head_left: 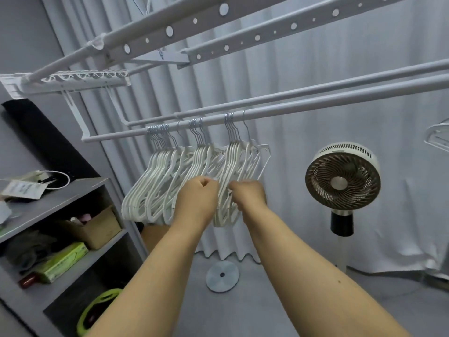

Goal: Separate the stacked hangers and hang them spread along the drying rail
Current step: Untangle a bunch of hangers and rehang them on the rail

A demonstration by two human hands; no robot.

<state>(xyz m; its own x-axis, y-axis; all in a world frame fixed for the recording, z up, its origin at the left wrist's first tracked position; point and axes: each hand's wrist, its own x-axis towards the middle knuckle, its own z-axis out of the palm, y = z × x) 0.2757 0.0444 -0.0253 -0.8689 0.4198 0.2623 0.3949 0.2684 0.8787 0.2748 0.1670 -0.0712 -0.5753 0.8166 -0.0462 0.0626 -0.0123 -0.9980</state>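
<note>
Hangers (194,171), white plastic with metal hooks, hang on the front drying rail (315,105) toward its left end, bunched in about three tight clusters plus a couple of singles between them. Leftmost cluster is the thickest, middle one sits just beside it, right cluster ends with a loose hanger tilted out to the right. Most of the rail to the right of them is bare pole.

My left hand (198,198) is up at the lower part of the middle cluster, fingers curled into a fist around the hanger arms; grip looks closed on them, though I cannot tell how many it has. My right hand (247,194) is just beside it at the right cluster, fingers curled and pinching the edge of those hangers. The two hands are near each other, almost touching, knuckles facing me.

A second rail runs parallel just behind the front one, and flat bars with round holes (170,31) sit higher up. White curtain (303,69) hangs behind everything. A round fan (342,181) on a stand is to the right, well apart from the hangers. One more hanger (439,135) shows at the right edge, partly cut off. Grey shelf unit (60,198) on the left holds a cardboard box (97,227), a green package and odds and ends. A round disc (222,276) lies on the floor below the hangers.
</note>
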